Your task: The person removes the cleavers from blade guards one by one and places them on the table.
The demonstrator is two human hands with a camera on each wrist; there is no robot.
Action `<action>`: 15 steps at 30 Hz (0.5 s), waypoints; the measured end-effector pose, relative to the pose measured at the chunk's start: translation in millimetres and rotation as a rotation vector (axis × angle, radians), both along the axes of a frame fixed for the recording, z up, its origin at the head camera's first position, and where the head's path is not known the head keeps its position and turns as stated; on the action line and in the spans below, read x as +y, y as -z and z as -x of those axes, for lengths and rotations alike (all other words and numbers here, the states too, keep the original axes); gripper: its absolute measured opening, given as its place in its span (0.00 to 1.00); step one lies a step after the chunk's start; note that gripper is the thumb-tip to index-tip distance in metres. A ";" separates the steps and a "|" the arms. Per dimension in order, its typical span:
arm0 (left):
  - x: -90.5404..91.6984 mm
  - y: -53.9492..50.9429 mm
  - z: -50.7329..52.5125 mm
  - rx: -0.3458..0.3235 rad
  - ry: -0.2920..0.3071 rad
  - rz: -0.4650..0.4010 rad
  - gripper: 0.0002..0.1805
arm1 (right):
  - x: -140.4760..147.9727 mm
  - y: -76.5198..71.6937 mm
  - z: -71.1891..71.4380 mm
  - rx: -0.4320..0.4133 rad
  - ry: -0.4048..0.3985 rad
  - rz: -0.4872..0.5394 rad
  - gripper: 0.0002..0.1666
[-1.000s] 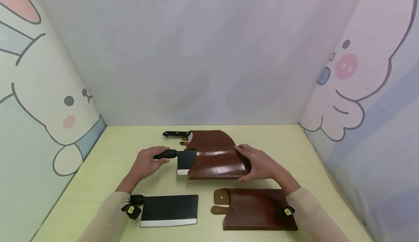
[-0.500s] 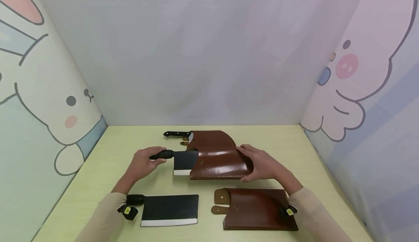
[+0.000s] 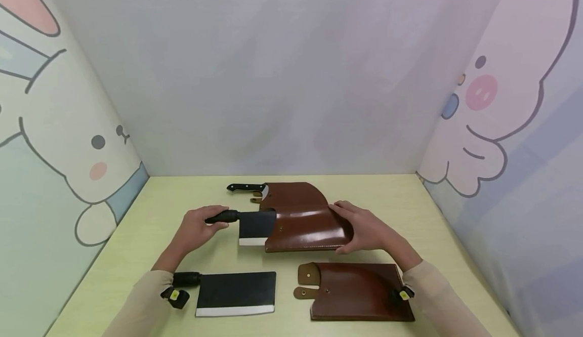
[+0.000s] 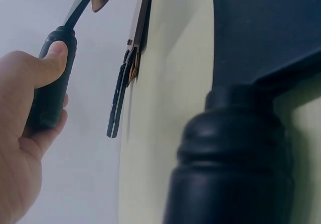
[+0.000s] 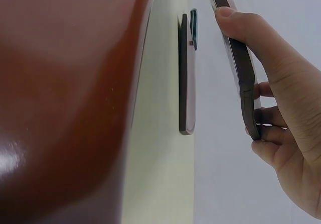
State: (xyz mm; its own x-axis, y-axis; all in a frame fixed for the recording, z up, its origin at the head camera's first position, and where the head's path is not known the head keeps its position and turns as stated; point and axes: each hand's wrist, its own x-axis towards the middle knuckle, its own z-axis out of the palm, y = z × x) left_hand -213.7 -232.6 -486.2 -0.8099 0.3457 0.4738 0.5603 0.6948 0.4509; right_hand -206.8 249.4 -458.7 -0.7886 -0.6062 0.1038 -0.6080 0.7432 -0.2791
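My left hand (image 3: 193, 228) grips the black handle of a cleaver (image 3: 256, 225); in the left wrist view the thumb lies along that handle (image 4: 52, 91). Part of the dark blade with its bright edge shows; the rest is hidden inside a reddish-brown leather sheath (image 3: 309, 228). At the sheath's right end my right hand (image 3: 366, 229) holds it. The right wrist view has the thumb on one face of the sheath (image 5: 243, 68) and fingers on the other. Both are held up off the table.
Nearer me lie a second cleaver (image 3: 237, 291) at left and another brown sheath (image 3: 360, 291) with two snap straps at right. Behind, a black-handled knife (image 3: 246, 187) sits in a curved brown sheath (image 3: 293, 193). Fabric walls close off the table's back and sides.
My left hand has drawn leftward with the cleaver, so more blade shows outside the sheath. The right hand and sheath have shifted slightly right.
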 end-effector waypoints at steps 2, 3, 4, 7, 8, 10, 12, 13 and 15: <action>-0.2 -0.1 0.0 -0.003 0.003 -0.003 0.25 | 0.7 0.0 -0.3 0.000 -0.001 0.003 0.70; -0.4 0.0 0.0 -0.004 0.003 -0.002 0.25 | 1.0 -0.1 -0.5 0.000 -0.001 0.003 0.70; -0.6 0.1 0.0 -0.004 0.003 -0.003 0.25 | 1.4 0.0 -0.6 0.001 -0.002 0.004 0.70; -1.6 0.8 0.2 0.003 -0.001 0.001 0.24 | 2.5 0.0 -1.0 0.000 0.000 0.006 0.69; -2.1 1.2 0.3 0.006 -0.004 0.004 0.25 | 2.9 0.0 -1.1 -0.001 0.000 0.008 0.69; -3.0 1.9 0.6 0.011 -0.007 0.007 0.24 | 3.7 -0.1 -1.1 -0.003 0.002 0.009 0.69; -3.9 2.2 0.9 0.014 -0.008 0.010 0.24 | 4.4 -0.3 -1.0 -0.005 0.004 0.011 0.68; -4.3 2.2 1.0 0.017 -0.007 0.012 0.25 | 4.9 -0.5 -1.0 -0.004 0.005 0.010 0.69; -5.0 1.9 1.3 0.022 -0.004 0.011 0.25 | 5.7 -0.8 -0.9 -0.002 0.006 0.009 0.69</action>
State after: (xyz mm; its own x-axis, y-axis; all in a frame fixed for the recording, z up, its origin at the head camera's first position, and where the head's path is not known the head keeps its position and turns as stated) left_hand -214.9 -237.6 -488.1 -0.8007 0.3484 0.4873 0.5674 0.7019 0.4306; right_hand -205.8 255.2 -457.9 -0.7926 -0.6003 0.1072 -0.6027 0.7445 -0.2871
